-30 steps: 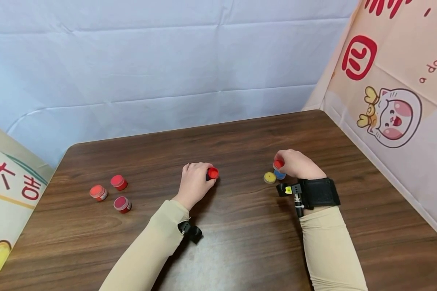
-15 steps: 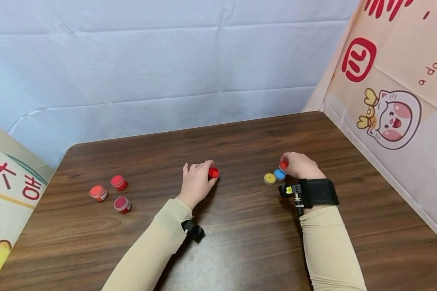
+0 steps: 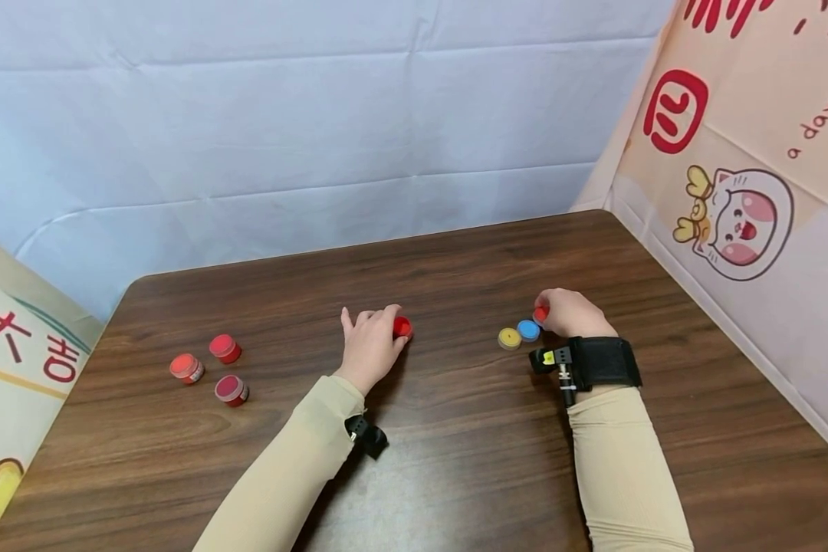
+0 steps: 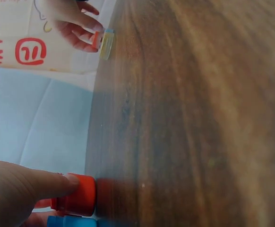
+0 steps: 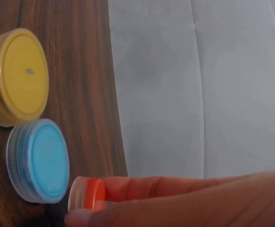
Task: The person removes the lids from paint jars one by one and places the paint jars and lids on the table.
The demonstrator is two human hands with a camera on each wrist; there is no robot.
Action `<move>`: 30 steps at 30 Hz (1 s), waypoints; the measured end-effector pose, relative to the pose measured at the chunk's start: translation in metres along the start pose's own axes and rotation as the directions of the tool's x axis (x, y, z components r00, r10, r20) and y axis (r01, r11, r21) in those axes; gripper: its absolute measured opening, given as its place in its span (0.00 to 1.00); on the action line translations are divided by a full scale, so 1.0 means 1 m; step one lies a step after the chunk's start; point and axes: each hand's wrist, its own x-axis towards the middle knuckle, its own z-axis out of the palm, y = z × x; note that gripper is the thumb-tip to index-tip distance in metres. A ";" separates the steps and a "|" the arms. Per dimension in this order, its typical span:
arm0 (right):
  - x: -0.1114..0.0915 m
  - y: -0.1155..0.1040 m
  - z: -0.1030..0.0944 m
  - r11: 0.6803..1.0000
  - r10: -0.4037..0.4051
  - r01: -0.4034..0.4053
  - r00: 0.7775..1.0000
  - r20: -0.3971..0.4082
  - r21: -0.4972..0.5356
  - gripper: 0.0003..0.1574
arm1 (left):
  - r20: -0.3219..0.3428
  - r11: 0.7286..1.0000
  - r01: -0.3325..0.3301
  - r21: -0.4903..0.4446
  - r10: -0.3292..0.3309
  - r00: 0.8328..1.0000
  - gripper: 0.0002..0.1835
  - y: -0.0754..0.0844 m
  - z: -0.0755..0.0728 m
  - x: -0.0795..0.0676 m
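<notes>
My left hand [image 3: 370, 349] holds a small red paint jar [image 3: 403, 328] without its lid, thumb against its side. Close to that jar in the left wrist view is a blue jar [image 4: 71, 221], which the hand hides in the head view. On the right, my right hand [image 3: 571, 313] pinches a red lid [image 5: 92, 191] low at the table, by the blue lid [image 5: 47, 161]. A yellow lid [image 5: 26, 71] lies on the blue one's other side. Whether the red lid touches the blue one, I cannot tell.
Several things stand on the brown wood table [image 3: 441, 445]. At its left are an orange-red jar [image 3: 187, 368], a red jar [image 3: 225, 349] and a dark red jar [image 3: 231, 390], all lidded. A pale cloth [image 3: 317, 138] hangs behind the back edge.
My right hand has moved slightly right with the red lid, from over the blue lid to beside it, uncovering the blue lid. My left hand has stayed nearly in place with the red jar.
</notes>
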 end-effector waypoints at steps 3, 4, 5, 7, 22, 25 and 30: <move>0.001 0.000 0.001 1.000 0.015 -0.015 1.000 0.004 0.010 0.18 | 0.005 1.000 0.009 -0.002 -0.009 1.000 0.25 -0.001 0.000 0.000; 0.001 0.000 0.001 1.000 0.021 -0.021 1.000 0.007 0.012 0.18 | 0.008 1.000 0.011 -0.004 -0.011 1.000 0.25 -0.001 0.000 0.000; 0.001 0.000 0.002 1.000 0.026 -0.026 1.000 0.009 0.013 0.18 | 0.012 1.000 0.014 -0.005 -0.014 1.000 0.25 -0.001 0.000 0.000; 0.002 0.001 0.002 0.999 0.034 -0.035 0.999 0.013 0.014 0.17 | 0.020 1.000 0.021 -0.008 -0.021 1.000 0.25 -0.001 0.000 0.000; 0.002 0.001 0.003 1.000 0.025 -0.025 0.999 0.043 0.003 0.18 | 0.050 0.999 0.038 -0.011 -0.037 0.998 0.30 -0.005 -0.003 -0.003; 0.001 0.001 0.003 1.000 0.015 -0.015 0.999 0.040 0.004 0.18 | 0.053 0.999 0.037 -0.024 -0.036 0.998 0.31 -0.009 -0.008 -0.005; 0.000 0.002 0.003 1.000 -0.006 0.005 0.999 0.038 0.015 0.18 | 0.063 0.997 0.049 -0.064 -0.045 0.997 0.34 -0.020 -0.023 -0.011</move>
